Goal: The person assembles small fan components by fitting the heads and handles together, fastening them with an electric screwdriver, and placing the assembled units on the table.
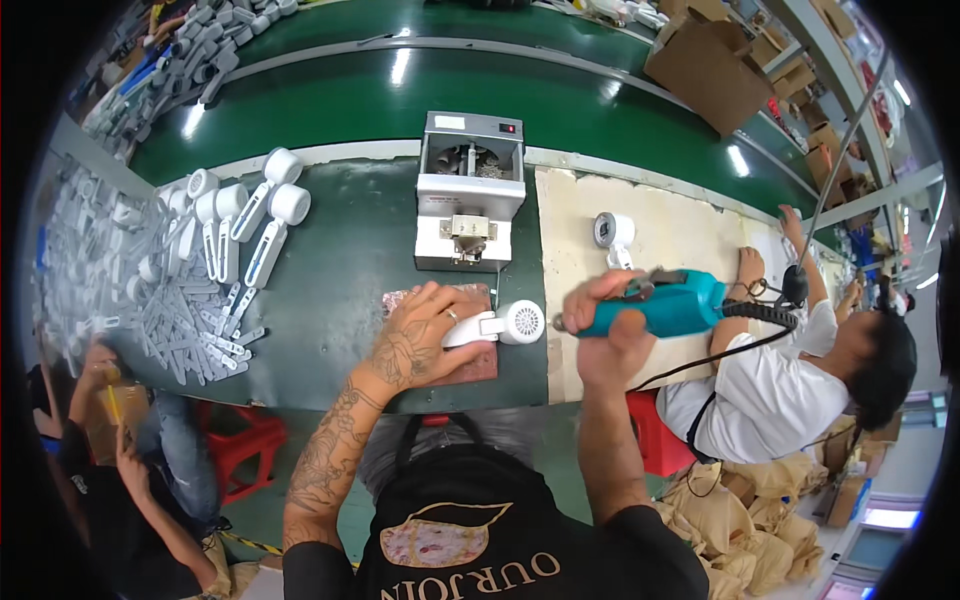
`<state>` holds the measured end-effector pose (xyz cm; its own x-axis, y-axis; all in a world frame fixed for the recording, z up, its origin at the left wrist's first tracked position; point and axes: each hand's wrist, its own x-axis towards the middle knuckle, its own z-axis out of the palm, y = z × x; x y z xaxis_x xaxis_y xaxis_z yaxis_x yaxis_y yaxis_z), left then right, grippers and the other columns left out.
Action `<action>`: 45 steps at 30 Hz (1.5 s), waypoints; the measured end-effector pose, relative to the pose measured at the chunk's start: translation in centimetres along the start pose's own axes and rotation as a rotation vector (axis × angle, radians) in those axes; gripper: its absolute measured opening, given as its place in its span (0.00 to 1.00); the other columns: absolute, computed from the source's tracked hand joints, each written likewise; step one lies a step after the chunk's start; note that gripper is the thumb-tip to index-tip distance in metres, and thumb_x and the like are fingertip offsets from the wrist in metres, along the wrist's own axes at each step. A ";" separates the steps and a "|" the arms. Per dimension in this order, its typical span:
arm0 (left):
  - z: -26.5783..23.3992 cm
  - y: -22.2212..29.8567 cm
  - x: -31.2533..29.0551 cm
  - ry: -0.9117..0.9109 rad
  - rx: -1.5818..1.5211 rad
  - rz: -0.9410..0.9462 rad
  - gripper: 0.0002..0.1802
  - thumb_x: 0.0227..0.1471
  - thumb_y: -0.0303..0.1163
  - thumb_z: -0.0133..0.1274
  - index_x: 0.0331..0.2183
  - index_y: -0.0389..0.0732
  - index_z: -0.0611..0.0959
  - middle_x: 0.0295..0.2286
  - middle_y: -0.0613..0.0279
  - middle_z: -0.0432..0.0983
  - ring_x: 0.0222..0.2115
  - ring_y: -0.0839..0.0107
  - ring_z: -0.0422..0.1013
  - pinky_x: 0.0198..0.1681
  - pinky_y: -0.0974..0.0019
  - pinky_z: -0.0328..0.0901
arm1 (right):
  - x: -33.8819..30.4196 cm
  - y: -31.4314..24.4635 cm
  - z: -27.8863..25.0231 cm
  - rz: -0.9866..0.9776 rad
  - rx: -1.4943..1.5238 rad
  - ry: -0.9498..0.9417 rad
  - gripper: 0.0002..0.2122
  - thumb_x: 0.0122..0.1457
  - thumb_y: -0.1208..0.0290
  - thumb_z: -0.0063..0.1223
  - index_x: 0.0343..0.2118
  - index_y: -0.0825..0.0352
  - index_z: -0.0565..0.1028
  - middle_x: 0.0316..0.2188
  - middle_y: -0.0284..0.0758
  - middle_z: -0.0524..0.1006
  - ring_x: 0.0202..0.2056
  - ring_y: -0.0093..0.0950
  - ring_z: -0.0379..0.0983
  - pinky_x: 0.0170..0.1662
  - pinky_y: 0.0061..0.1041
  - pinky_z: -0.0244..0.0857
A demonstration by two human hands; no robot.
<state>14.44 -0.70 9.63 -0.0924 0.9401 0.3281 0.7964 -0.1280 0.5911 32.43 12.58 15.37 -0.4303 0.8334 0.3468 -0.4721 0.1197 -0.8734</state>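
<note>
My left hand [425, 330] is closed round the handle of a white handheld fan [522, 322]. The fan lies on a reddish pad [482, 368], its round vented head poking out to the right. In my right hand [612, 320] is a teal electric screwdriver [670, 303], held level with its tip pointing left, a short gap from the fan head. A coiled black cable trails from its far end. Just beyond the pad stands a grey screw feeder [470, 195]. Another white fan [614, 235] rests on the cardboard to the right.
White fans [270, 235] and a heap of grey handle parts [190, 325] cover the left of the dark bench [345, 290]. A green conveyor [330, 95] runs behind. At the right sits a co-worker in a white shirt [765, 395]; another person [130, 500] is at the lower left.
</note>
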 end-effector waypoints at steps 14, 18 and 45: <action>0.9 -0.9 -1.0 0.095 0.032 -0.086 0.23 0.53 0.46 0.59 0.45 0.41 0.82 0.39 0.57 0.73 0.42 0.57 0.68 0.48 0.56 0.66 | 5.8 8.8 8.3 -0.033 -0.001 -0.189 0.23 0.60 0.51 0.62 0.39 0.71 0.70 0.21 0.33 0.71 0.23 0.25 0.68 0.28 0.25 0.65; 0.6 -0.4 -0.5 0.102 0.010 -0.087 0.22 0.52 0.46 0.60 0.44 0.42 0.83 0.38 0.58 0.73 0.42 0.58 0.68 0.47 0.56 0.66 | 5.7 9.0 7.6 -0.041 0.008 -0.168 0.21 0.61 0.53 0.61 0.37 0.70 0.70 0.21 0.33 0.71 0.22 0.25 0.68 0.27 0.26 0.65; 0.6 -0.5 -0.4 0.022 0.016 -0.156 0.23 0.53 0.48 0.59 0.41 0.39 0.80 0.36 0.57 0.70 0.41 0.56 0.67 0.48 0.53 0.64 | 0.8 7.4 3.8 0.173 -0.032 -0.150 0.19 0.60 0.56 0.62 0.35 0.69 0.69 0.20 0.33 0.70 0.22 0.25 0.67 0.28 0.25 0.63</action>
<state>14.44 -0.81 8.72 -0.2281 0.9412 0.2493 0.7808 0.0239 0.6244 25.67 12.11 10.45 -0.6136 0.7536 0.2358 -0.3580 0.0007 -0.9337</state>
